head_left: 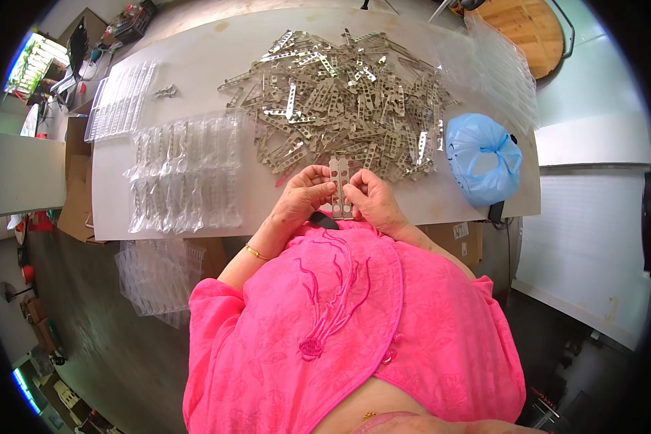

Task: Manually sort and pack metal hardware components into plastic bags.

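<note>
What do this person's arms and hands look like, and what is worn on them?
Both hands, the left hand and the right hand, are bare, with no gloves. The left wrist carries a thin gold bangle. The forearms are uncovered; short, loose sleeves of a bright pink top with darker pink embroidery end near the elbows.

Pale worktable [166, 58], dark floor [108, 347], bright window [32, 61], round wooden stool [528, 29]
</note>
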`<action>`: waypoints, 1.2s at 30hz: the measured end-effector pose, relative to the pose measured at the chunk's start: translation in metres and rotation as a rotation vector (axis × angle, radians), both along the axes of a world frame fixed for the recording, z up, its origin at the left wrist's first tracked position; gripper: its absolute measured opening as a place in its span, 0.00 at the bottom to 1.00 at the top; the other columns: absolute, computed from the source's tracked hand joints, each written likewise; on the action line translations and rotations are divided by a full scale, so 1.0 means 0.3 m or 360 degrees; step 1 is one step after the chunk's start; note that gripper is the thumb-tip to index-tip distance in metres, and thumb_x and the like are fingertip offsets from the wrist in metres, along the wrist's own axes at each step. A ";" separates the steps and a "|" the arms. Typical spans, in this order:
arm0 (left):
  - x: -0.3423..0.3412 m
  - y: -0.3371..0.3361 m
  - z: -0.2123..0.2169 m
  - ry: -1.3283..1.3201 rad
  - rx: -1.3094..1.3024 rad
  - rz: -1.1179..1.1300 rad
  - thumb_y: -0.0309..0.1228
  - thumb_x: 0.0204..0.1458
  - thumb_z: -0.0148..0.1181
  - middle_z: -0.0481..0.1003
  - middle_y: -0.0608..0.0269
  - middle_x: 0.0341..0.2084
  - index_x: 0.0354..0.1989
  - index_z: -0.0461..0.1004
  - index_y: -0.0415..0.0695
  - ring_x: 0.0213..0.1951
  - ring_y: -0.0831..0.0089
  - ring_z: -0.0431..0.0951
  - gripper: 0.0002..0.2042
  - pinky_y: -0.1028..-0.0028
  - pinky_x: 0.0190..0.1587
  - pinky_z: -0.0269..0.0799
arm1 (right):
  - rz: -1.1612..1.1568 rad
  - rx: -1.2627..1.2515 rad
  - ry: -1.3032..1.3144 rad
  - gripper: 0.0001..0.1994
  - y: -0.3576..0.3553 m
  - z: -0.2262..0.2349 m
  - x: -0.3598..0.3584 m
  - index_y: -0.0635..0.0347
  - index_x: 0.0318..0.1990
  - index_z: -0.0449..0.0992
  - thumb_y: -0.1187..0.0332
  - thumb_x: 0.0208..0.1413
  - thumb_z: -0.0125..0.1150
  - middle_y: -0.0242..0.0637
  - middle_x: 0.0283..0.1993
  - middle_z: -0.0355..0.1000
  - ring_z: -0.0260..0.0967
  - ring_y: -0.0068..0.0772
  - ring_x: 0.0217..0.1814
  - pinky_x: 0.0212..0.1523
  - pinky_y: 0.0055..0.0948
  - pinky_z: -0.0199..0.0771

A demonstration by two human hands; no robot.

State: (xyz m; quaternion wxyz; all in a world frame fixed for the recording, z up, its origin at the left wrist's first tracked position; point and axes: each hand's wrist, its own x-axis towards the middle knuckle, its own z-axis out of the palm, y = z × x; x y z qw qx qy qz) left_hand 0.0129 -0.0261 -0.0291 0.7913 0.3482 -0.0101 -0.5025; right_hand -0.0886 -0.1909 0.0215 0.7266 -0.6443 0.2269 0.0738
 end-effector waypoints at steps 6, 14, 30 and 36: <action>-0.029 -0.050 0.003 0.0001 -0.0021 0.0025 0.19 0.56 0.58 0.75 0.63 0.40 0.47 0.67 0.41 0.40 0.74 0.76 0.12 0.72 0.45 0.73 | 0.0013 0.0010 -0.0004 0.07 -0.051 0.007 -0.021 0.58 0.34 0.67 0.68 0.60 0.57 0.28 0.25 0.70 0.64 0.13 0.19 0.20 0.17 0.65; -0.094 -0.129 0.014 0.0049 0.0038 0.0115 0.19 0.55 0.58 0.75 0.62 0.38 0.47 0.67 0.41 0.38 0.73 0.77 0.12 0.72 0.43 0.74 | 0.0125 0.0032 0.0027 0.06 -0.149 -0.003 -0.055 0.56 0.36 0.66 0.67 0.62 0.56 0.28 0.27 0.70 0.64 0.12 0.19 0.19 0.15 0.61; -0.159 -0.193 -0.001 0.0100 0.0035 0.0165 0.20 0.56 0.58 0.76 0.62 0.35 0.42 0.67 0.43 0.35 0.74 0.77 0.09 0.73 0.39 0.75 | 0.0223 0.0006 0.0089 0.07 -0.234 0.000 -0.083 0.58 0.36 0.66 0.68 0.61 0.56 0.28 0.26 0.69 0.64 0.14 0.19 0.19 0.17 0.63; -0.137 -0.134 0.026 0.0164 0.0081 0.0231 0.21 0.56 0.58 0.77 0.57 0.41 0.40 0.67 0.44 0.34 0.74 0.77 0.08 0.73 0.39 0.76 | 0.0211 -0.0004 0.0075 0.07 -0.185 0.003 -0.062 0.57 0.37 0.66 0.67 0.62 0.57 0.28 0.27 0.70 0.64 0.12 0.19 0.19 0.15 0.61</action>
